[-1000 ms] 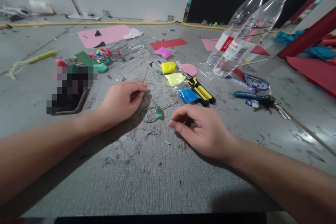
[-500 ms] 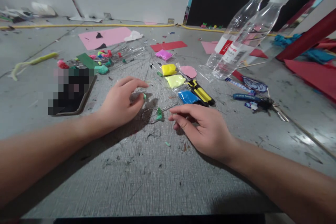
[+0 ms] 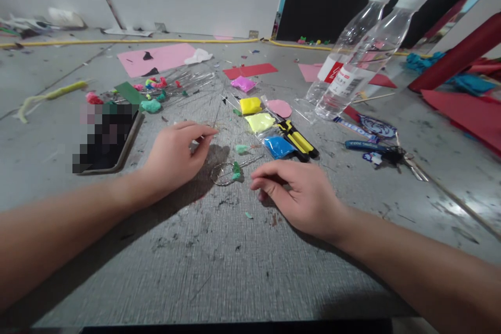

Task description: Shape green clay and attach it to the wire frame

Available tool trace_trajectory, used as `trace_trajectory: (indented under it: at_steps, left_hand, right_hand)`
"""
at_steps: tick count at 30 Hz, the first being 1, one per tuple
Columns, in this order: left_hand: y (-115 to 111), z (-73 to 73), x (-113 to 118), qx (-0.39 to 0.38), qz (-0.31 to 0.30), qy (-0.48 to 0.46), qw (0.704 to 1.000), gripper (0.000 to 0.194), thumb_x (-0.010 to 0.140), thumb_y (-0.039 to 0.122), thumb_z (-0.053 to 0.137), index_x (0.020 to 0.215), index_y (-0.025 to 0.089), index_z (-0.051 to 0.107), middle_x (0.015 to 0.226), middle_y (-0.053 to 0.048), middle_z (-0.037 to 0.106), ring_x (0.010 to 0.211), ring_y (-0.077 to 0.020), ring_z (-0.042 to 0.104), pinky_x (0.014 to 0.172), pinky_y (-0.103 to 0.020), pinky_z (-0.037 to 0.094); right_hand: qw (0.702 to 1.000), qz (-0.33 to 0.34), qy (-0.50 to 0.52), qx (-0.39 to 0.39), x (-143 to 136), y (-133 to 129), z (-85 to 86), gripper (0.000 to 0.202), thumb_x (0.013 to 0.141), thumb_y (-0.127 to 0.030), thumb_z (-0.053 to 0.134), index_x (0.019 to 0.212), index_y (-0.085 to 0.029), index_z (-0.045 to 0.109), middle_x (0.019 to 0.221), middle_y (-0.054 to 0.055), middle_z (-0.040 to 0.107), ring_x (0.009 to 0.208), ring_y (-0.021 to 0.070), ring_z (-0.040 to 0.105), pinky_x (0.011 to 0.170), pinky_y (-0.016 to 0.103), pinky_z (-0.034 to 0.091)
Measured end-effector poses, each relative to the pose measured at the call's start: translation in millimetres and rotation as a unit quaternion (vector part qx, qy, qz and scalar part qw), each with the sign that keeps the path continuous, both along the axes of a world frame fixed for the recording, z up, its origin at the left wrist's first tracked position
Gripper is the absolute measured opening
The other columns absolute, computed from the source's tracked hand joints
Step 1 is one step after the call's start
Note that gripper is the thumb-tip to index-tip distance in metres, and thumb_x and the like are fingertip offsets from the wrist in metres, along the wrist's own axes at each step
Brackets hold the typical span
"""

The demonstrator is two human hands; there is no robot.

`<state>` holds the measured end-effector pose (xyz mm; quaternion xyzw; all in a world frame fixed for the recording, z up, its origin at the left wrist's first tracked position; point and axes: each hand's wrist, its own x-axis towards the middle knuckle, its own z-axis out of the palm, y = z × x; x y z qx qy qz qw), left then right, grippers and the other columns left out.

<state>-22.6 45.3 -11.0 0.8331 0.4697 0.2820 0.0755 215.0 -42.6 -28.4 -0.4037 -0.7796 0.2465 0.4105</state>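
My left hand (image 3: 178, 151) is above the table left of centre, thumb and forefinger pinched at about the tip; a thin line shows near the fingertips, too fine to make out. Between the hands lies a thin wire ring (image 3: 223, 173) with green clay (image 3: 236, 170) on its right side. A small light green lump (image 3: 241, 149) sits just behind the ring. My right hand (image 3: 299, 193) rests on the table right of the ring, fingers curled and closed; whatever they hold, if anything, is hidden.
Behind the hands lie coloured clay packets (image 3: 261, 122) and yellow-black pliers (image 3: 299, 138). A phone (image 3: 111, 138) lies at left, two clear bottles (image 3: 348, 78) stand back right, and keys (image 3: 410, 159) lie at right. A pink sheet (image 3: 156, 58) is farther back.
The light green lump, earlier at my left fingertips, now lies on the table behind the ring. My left thumb and forefinger have come together. My right hand has barely moved.
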Motion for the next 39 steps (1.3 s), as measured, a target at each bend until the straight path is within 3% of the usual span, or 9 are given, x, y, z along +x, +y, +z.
trace_trajectory:
  at_steps: [4, 7, 9, 11, 15, 18, 24, 39]
  left_hand:
    - [-9, 5.8, 2, -0.021, 0.01, -0.041, 0.999, 0.022, 0.092, 0.029, 0.061, 0.105, 0.021, 0.077, 0.095, -0.007, 0.079, 0.084, -0.0208, 0.069, 0.08, -0.032, 0.052]
    - [-32, 14.9, 9, -0.09, -0.034, -0.118, 0.988, 0.019, 0.091, 0.035, 0.067, 0.097, 0.021, 0.077, 0.089, -0.006, 0.079, 0.076, -0.018, 0.067, 0.069, -0.029, 0.049]
    - [-51, 20.0, 15, -0.219, -0.071, -0.18, 0.956, 0.014, 0.088, 0.033, 0.069, 0.084, 0.021, 0.075, 0.076, -0.003, 0.076, 0.068, -0.0159, 0.065, 0.062, -0.026, 0.049]
    - [-65, 22.2, 20, -0.356, -0.118, -0.21, 0.903, 0.02, 0.087, 0.034, 0.069, 0.074, 0.019, 0.07, 0.061, -0.001, 0.069, 0.056, -0.0131, 0.059, 0.053, -0.023, 0.044]
    - [-71, 19.1, 24, -0.482, -0.13, -0.221, 0.838, 0.026, 0.086, 0.038, 0.07, 0.071, 0.017, 0.066, 0.056, 0.002, 0.062, 0.05, -0.0091, 0.05, 0.047, -0.019, 0.037]
    - [-64, 15.0, 23, -0.511, -0.112, -0.239, 0.818, 0.027, 0.086, 0.04, 0.07, 0.074, 0.016, 0.066, 0.056, 0.003, 0.058, 0.048, -0.0078, 0.046, 0.044, -0.018, 0.033]
    - [-59, 11.3, 21, -0.528, -0.143, -0.231, 0.805, 0.02, 0.081, 0.034, 0.074, 0.075, 0.016, 0.066, 0.056, 0.004, 0.057, 0.049, -0.0076, 0.046, 0.045, -0.017, 0.032]
    - [-58, 7.7, 19, -0.525, -0.145, -0.228, 0.807, 0.023, 0.083, 0.031, 0.069, 0.068, 0.016, 0.059, 0.052, 0.006, 0.052, 0.047, -0.0063, 0.041, 0.043, -0.017, 0.028]
  right_hand:
    - [0.999, -0.015, -0.001, 0.045, 0, -1, 3.6, 0.02, 0.097, -0.025, 0.069, 0.079, -0.017, 0.069, 0.059, -0.004, 0.065, 0.053, 0.0095, 0.06, 0.056, 0.024, 0.046]
    - [0.994, -0.031, 0.006, 0.105, 1, -4, 7.9, 0.017, 0.103, -0.022, 0.059, 0.093, -0.019, 0.073, 0.069, -0.001, 0.07, 0.062, 0.0116, 0.065, 0.063, 0.025, 0.052]
    - [0.991, -0.025, 0.009, 0.134, 1, -7, 11.5, 0.015, 0.102, -0.017, 0.058, 0.104, -0.02, 0.073, 0.081, 0.002, 0.075, 0.073, 0.0137, 0.069, 0.069, 0.027, 0.056]
    - [0.989, -0.004, 0.017, 0.147, 0, -11, 15.5, 0.019, 0.098, -0.013, 0.059, 0.108, -0.021, 0.073, 0.089, 0.004, 0.076, 0.079, 0.0151, 0.071, 0.071, 0.029, 0.058]
    - [0.992, 0.034, 0.033, 0.116, -2, -19, 21.7, 0.029, 0.092, -0.006, 0.056, 0.109, -0.022, 0.075, 0.088, 0.004, 0.077, 0.075, 0.0149, 0.072, 0.065, 0.028, 0.06]
    - [0.993, 0.043, 0.033, 0.1, -4, -20, 20.0, 0.028, 0.093, -0.007, 0.057, 0.108, -0.023, 0.075, 0.08, 0.002, 0.076, 0.067, 0.0133, 0.07, 0.063, 0.026, 0.059]
    - [0.991, 0.064, 0.029, 0.116, -8, -16, 6.2, 0.011, 0.096, -0.013, 0.068, 0.103, -0.017, 0.075, 0.084, 0.003, 0.071, 0.074, 0.0122, 0.066, 0.068, 0.024, 0.058]
    - [0.989, 0.091, 0.075, 0.09, -10, -10, 3.1, 0.024, 0.093, -0.005, 0.064, 0.109, -0.017, 0.077, 0.094, 0.006, 0.07, 0.081, 0.0125, 0.067, 0.072, 0.026, 0.058]
